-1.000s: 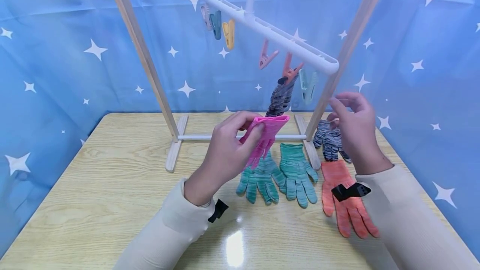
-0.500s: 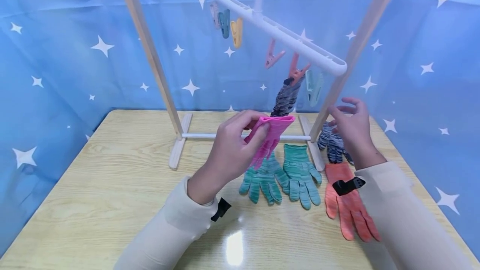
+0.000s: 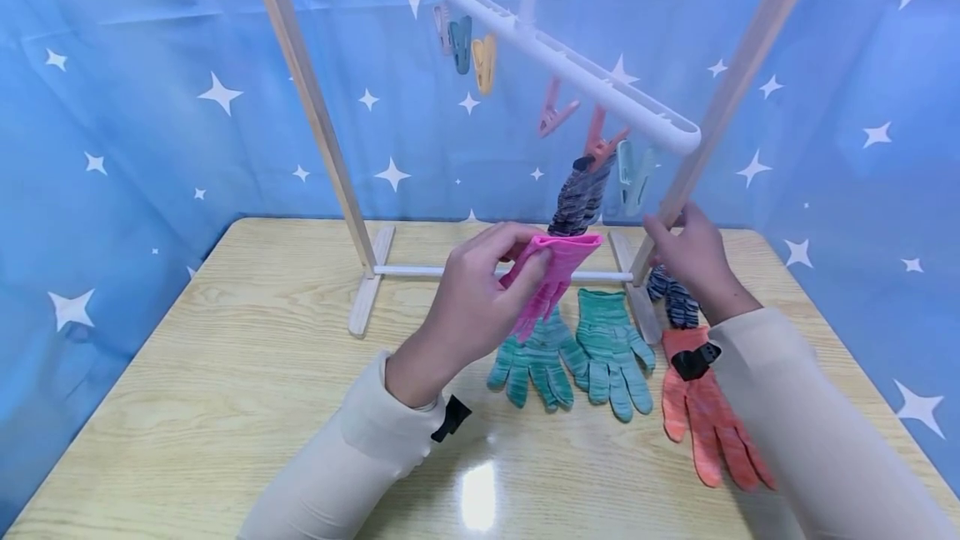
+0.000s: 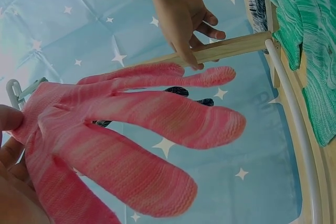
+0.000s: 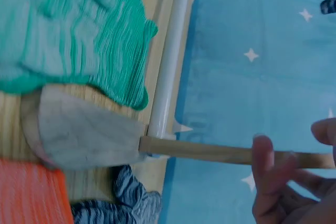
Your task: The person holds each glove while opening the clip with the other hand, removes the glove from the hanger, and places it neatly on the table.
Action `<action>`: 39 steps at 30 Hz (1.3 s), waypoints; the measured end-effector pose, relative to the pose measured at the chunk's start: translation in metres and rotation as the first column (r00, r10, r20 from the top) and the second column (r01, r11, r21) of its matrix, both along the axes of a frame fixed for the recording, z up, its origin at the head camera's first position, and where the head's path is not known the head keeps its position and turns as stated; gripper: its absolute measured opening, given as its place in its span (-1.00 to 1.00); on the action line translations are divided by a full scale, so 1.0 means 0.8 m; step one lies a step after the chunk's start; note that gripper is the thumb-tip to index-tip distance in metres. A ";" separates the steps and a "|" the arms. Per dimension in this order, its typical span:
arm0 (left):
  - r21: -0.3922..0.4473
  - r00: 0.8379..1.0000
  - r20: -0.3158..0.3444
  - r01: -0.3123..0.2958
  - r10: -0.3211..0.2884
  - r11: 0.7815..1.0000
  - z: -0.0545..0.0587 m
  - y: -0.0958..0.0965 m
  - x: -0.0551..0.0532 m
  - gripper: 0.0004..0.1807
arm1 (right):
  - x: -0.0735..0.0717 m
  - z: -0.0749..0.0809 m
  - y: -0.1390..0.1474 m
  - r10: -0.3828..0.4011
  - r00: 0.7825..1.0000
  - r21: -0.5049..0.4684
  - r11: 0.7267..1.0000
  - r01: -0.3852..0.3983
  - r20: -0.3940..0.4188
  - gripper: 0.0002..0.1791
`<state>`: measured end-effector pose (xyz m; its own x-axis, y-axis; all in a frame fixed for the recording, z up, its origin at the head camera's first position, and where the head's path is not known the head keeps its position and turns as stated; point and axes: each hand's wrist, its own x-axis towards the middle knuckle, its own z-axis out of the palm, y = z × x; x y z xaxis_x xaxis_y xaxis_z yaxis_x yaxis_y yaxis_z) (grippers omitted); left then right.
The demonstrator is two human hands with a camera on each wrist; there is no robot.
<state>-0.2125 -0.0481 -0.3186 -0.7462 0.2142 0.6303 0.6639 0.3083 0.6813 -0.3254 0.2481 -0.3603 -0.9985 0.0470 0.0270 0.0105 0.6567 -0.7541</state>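
My left hand (image 3: 483, 298) pinches a pink glove (image 3: 558, 269) near its cuff, thumb on the near side. Its fingers dangle downward, and they fan out large in the left wrist view. My right hand (image 3: 693, 261) is beside the right wooden post (image 3: 720, 98), fingers loosely bent and holding nothing; whether it touches the post I cannot tell. Behind the pink glove, a dark striped glove (image 3: 581, 194) hangs from a red clothespin (image 3: 602, 142). A light green clothespin (image 3: 633, 177) hangs to its right, a pink clothespin (image 3: 555, 111) to its left.
A white hanger bar (image 3: 570, 65) slants between two wooden posts, with more clothespins (image 3: 483, 65) at its far left. On the table (image 3: 247, 373) lie two green gloves (image 3: 611, 357), an orange glove (image 3: 708, 415) and another dark striped glove (image 3: 678, 302).
My right hand has moved left and slightly down toward the right post. The left hand keeps its pinch on the pink glove. The whole scene has shifted rightward in view.
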 end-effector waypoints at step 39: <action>0.030 0.969 0.243 0.027 -0.033 0.999 -0.016 -0.021 0.002 -0.84 | -0.009 -0.015 -0.002 0.035 0.998 0.099 0.995 -0.029 -0.058 -0.27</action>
<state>-0.2108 -0.0651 -0.3310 -0.8714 0.2247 0.4360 0.4857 0.2707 0.8312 -0.3329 0.2463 -0.3721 -0.9960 0.0092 0.0890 -0.0545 0.7269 -0.6846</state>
